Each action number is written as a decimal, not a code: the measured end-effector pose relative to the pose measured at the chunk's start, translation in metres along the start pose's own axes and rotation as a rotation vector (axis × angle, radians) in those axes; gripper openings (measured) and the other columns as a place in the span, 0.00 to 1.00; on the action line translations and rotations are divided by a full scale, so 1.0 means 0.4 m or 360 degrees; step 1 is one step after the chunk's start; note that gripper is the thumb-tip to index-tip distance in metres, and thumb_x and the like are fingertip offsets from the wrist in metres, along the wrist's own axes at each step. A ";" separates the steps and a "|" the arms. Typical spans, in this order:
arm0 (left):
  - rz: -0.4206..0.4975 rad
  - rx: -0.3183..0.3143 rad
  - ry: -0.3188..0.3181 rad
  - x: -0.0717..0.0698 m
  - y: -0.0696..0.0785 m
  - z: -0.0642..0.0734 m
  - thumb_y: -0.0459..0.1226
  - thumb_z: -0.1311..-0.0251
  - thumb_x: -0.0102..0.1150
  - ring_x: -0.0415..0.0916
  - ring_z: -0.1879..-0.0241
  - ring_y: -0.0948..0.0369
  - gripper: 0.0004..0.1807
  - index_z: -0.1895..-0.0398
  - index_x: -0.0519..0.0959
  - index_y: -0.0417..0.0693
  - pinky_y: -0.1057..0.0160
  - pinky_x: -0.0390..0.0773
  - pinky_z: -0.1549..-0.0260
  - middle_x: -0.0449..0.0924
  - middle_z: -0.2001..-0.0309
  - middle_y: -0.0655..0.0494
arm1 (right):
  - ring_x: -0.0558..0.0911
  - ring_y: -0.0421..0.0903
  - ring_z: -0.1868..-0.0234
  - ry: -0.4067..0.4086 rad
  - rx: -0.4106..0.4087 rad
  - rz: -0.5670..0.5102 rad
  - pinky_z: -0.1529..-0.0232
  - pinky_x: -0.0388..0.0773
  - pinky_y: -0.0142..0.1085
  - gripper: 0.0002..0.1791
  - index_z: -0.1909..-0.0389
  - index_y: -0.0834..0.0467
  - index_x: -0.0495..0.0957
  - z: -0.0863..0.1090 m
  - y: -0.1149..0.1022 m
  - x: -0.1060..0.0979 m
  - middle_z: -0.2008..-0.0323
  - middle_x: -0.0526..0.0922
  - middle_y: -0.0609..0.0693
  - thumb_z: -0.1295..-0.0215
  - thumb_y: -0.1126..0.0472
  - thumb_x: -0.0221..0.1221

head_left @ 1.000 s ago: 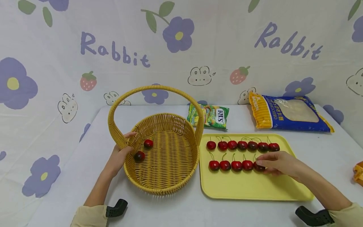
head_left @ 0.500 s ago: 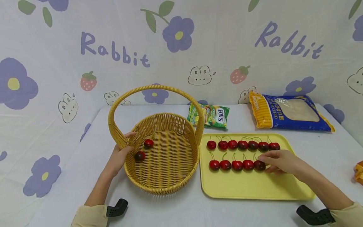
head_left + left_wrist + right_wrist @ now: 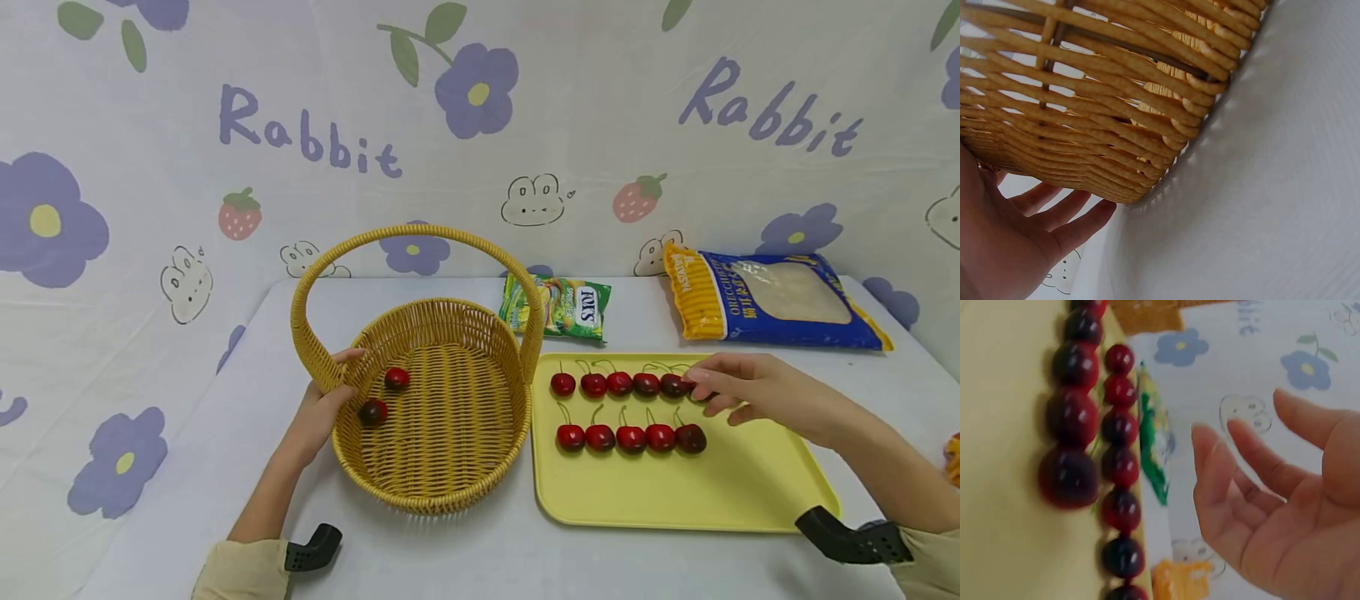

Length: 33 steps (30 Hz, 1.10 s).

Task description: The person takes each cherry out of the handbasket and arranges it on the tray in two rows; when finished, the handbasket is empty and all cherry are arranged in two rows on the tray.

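A yellow wicker basket with a tall arched handle stands on the table, two dark red cherries inside near its left wall. My left hand holds the left side at the foot of the handle; in the left wrist view its fingers extend behind the weave. On the yellow tray, cherries with green stems lie in two rows. My right hand hovers above the tray's right part, overlapping the back row's right end. Its fingers are loosely bent with nothing between them. The front row's last cherry lies apart from it.
Behind the tray lie a green snack packet and a large blue and yellow pasta bag. An orange object is cut off at the right edge. A patterned cloth hangs behind the table.
My right hand has left the last cherry of the front row and moved up and back over the tray. The cherries stay in place. My left hand keeps its hold on the basket.
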<state>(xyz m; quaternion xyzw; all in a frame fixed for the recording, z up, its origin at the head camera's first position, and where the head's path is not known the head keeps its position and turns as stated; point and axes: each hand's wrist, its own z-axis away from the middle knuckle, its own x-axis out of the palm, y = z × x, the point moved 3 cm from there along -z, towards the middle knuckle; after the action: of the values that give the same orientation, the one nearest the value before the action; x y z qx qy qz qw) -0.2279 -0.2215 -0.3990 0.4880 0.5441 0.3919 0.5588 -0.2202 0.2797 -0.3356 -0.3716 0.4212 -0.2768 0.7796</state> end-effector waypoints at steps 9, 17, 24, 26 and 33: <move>-0.0014 -0.0005 0.0001 -0.007 -0.001 0.009 0.25 0.37 0.36 0.45 0.29 0.44 0.27 0.33 0.60 0.41 0.40 0.47 0.36 0.49 0.28 0.42 | 0.78 0.52 0.55 -0.0422 -0.0252 -0.0322 0.54 0.77 0.40 0.25 0.42 0.69 0.65 -0.047 -0.148 0.118 0.53 0.74 0.61 0.26 0.52 0.45; 0.0014 0.0018 0.0001 -0.002 0.004 0.004 0.25 0.38 0.38 0.46 0.30 0.45 0.27 0.33 0.61 0.40 0.41 0.48 0.36 0.51 0.29 0.42 | 0.76 0.57 0.52 -0.0706 -0.0340 -0.0463 0.52 0.76 0.44 0.23 0.42 0.66 0.67 -0.095 -0.255 0.235 0.50 0.72 0.64 0.26 0.51 0.46; 0.0035 0.0022 0.0014 -0.002 -0.005 -0.003 0.25 0.39 0.38 0.47 0.30 0.46 0.27 0.34 0.62 0.40 0.43 0.48 0.36 0.52 0.29 0.42 | 0.74 0.58 0.49 -0.0759 -0.0381 -0.0479 0.49 0.75 0.45 0.24 0.39 0.64 0.67 -0.150 -0.311 0.321 0.47 0.72 0.64 0.27 0.51 0.48; 0.0034 0.0021 0.0012 -0.002 -0.004 -0.004 0.25 0.39 0.38 0.47 0.30 0.45 0.27 0.34 0.62 0.40 0.42 0.48 0.36 0.51 0.29 0.42 | 0.73 0.60 0.48 -0.0748 -0.0359 -0.0515 0.49 0.75 0.45 0.24 0.39 0.64 0.66 -0.166 -0.321 0.343 0.47 0.72 0.63 0.27 0.51 0.47; 0.0014 0.0022 0.0025 -0.003 -0.003 -0.001 0.24 0.40 0.37 0.48 0.30 0.45 0.28 0.34 0.62 0.40 0.42 0.48 0.36 0.52 0.29 0.42 | 0.73 0.60 0.44 -0.0710 -0.0264 -0.0689 0.46 0.72 0.48 0.25 0.36 0.64 0.64 -0.214 -0.354 0.412 0.44 0.72 0.62 0.26 0.53 0.47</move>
<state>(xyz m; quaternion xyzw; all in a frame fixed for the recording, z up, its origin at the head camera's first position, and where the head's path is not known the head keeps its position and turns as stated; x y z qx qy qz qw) -0.2286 -0.2229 -0.4000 0.4912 0.5489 0.3944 0.5494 -0.2298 0.0463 -0.3266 -0.5663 0.1722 -0.3129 0.7428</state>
